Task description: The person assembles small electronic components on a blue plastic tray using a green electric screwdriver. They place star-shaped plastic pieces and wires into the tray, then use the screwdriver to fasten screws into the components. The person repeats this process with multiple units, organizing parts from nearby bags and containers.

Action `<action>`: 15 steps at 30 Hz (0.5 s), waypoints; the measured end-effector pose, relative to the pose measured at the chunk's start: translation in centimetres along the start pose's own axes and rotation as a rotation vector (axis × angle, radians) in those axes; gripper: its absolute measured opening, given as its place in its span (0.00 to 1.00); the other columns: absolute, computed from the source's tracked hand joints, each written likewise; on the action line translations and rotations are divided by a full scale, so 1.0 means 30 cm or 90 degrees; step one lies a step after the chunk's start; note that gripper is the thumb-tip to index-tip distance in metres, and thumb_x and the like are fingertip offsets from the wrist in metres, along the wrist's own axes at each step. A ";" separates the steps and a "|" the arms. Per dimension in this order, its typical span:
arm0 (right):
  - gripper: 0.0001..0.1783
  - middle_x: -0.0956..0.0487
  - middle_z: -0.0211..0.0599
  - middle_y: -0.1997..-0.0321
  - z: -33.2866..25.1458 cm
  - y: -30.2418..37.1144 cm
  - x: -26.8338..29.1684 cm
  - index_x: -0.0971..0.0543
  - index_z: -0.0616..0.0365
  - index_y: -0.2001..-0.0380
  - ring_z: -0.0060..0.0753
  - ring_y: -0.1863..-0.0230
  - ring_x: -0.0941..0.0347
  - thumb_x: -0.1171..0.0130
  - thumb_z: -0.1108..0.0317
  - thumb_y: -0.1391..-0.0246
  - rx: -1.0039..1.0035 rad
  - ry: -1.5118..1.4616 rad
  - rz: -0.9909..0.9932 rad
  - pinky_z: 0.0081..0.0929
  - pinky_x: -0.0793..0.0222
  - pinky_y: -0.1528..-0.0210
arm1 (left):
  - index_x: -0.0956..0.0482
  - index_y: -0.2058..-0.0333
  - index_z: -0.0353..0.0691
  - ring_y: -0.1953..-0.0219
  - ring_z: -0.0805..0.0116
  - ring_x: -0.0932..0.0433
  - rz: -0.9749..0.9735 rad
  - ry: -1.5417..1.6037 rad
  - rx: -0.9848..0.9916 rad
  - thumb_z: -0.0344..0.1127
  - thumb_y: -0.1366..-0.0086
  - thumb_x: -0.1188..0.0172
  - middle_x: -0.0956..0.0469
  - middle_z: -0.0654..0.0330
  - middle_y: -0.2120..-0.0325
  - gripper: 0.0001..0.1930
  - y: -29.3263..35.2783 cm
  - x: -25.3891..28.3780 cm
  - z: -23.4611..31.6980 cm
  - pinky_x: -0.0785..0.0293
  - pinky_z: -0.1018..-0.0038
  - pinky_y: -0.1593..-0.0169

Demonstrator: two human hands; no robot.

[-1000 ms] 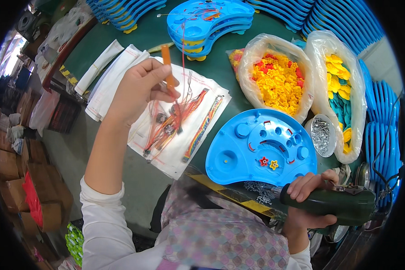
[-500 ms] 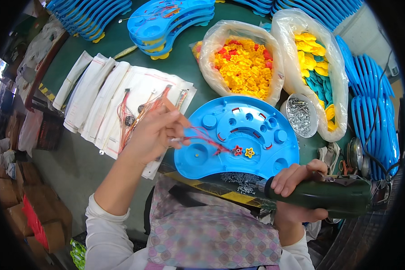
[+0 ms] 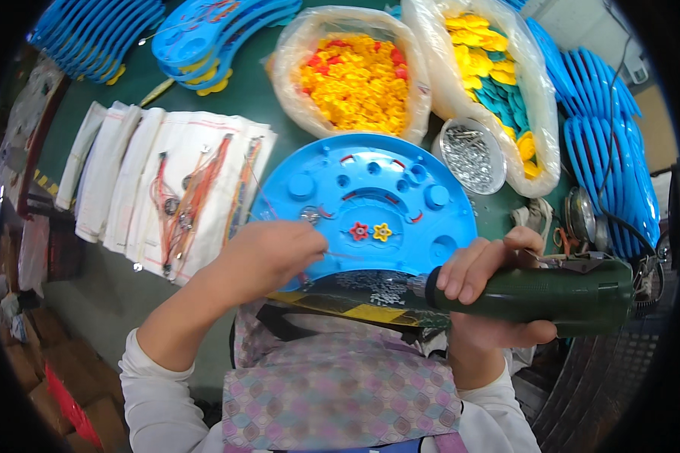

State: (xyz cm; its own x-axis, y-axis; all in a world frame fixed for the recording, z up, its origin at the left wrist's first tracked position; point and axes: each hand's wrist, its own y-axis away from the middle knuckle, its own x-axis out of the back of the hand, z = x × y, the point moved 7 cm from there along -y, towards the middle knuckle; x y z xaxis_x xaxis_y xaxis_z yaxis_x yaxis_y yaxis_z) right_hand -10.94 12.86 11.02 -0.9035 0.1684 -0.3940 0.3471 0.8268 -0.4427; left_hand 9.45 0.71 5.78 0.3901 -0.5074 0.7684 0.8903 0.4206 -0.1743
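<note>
Left hand (image 3: pixel 278 253) shifted onto blue tray (image 3: pixel 409 245), hardware (image 3: pixel 467 155) in bowl (image 3: pixel 499 172)

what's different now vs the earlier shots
The left hand moved rightward, from over the white sheets to the left side of the blue panel; the orange piece it held is no longer visible. The right hand still grips the green power tool; red star and yellow star stay put.

1. Mount: head-worn, left unit of a side-by-side pair; wide fisheye lens.
2. Direction: faces down and forward across the counter (image 3: pixel 242 106), from above the apron (image 3: pixel 340 377).
3. Range: close; left hand (image 3: pixel 268 257), right hand (image 3: pixel 491 275) and blue panel (image 3: pixel 412 235) occupy the middle field.
4. Orientation: upright, unmirrored; straight edges bend toward the dark rim.
</note>
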 end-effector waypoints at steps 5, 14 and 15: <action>0.59 0.26 0.34 0.75 -0.045 -0.031 0.032 0.38 0.63 0.33 0.31 0.72 0.28 0.45 0.19 0.47 0.070 0.017 -0.005 0.32 0.26 0.66 | 0.20 0.61 0.38 0.66 0.52 0.18 0.100 0.059 0.085 0.30 0.38 0.31 0.19 0.54 0.68 0.08 -0.110 -0.072 -0.021 0.22 0.63 0.62; 0.65 0.20 0.44 0.70 -0.009 -0.040 0.113 0.37 0.63 0.36 0.41 0.66 0.21 0.37 0.17 0.59 0.095 -0.022 0.019 0.39 0.21 0.59 | 0.15 0.64 0.42 0.61 0.58 0.24 0.115 -0.070 0.031 0.31 0.44 0.27 0.23 0.59 0.67 0.09 -0.184 -0.165 0.008 0.26 0.64 0.58; 0.65 0.20 0.44 0.69 0.005 -0.039 0.124 0.37 0.63 0.36 0.41 0.66 0.21 0.36 0.17 0.59 0.087 -0.009 0.021 0.39 0.21 0.58 | 0.15 0.64 0.43 0.61 0.58 0.25 0.108 -0.075 0.032 0.31 0.44 0.27 0.23 0.60 0.67 0.09 -0.179 -0.178 -0.009 0.26 0.64 0.57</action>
State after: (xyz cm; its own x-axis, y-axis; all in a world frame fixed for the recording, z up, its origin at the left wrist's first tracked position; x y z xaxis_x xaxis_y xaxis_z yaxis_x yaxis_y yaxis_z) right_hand -14.66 12.44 9.94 -0.8875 0.1861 -0.4216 0.4089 0.7397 -0.5344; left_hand 2.64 0.97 2.45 0.5006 -0.3357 0.7979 0.8000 0.5315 -0.2784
